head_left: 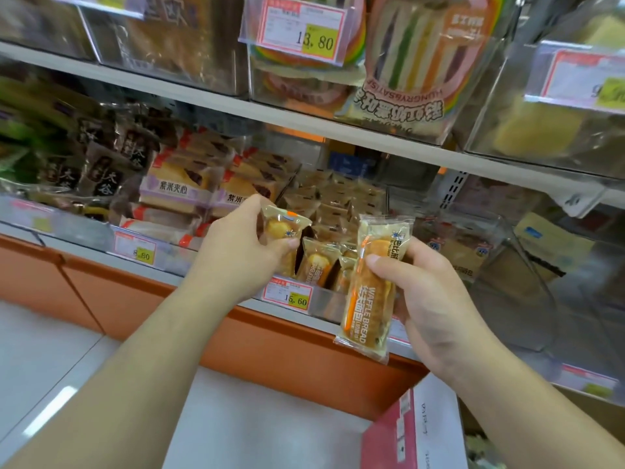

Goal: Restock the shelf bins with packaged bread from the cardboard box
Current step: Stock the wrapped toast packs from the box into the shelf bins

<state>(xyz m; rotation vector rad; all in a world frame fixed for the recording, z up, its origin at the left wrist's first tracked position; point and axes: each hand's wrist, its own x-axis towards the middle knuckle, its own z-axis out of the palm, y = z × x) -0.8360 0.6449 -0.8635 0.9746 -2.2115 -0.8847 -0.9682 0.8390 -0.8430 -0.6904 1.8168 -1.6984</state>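
The right hand [429, 299] gripped a long waffle bread packet [372, 289] around its upper half, thumb across the front and fingers curled behind, so the lower end hung free below the palm. The left hand [250, 245] pinched a second, shorter-looking packet [282, 228] at its side, holding it just over the front of the clear shelf bin [324, 301], where more packets of the same kind [318, 262] stood upright directly beyond the fingertips. Each packet looked light enough for a one-hand hold; the bread inside was probably soft and would crush under a hard squeeze, and the glossy film looked slippery, so a gentle hold across the middle of the loaf, or by the crimped end seal, seemed the safer grasp. The wrapper in the right hand read "WAFFLE BREAD" in white capitals beside an orange stripe, with Chinese characters next to it and a small blue logo at the top. Below the left hand, the bin's price tag [287, 294] read 15.60; to that hand's left another tag [135, 248] appeared to end in .80, its first digit unclear. Above both hands a tag [297, 28] showed 13.80, beside a rainbow sandwich pack [422, 62] printed "HUNGRYBASTIST". Purple-labelled bread packs [176, 187] sat beyond the left hand. A pink-and-white box edge [406, 431] showed under the right wrist.
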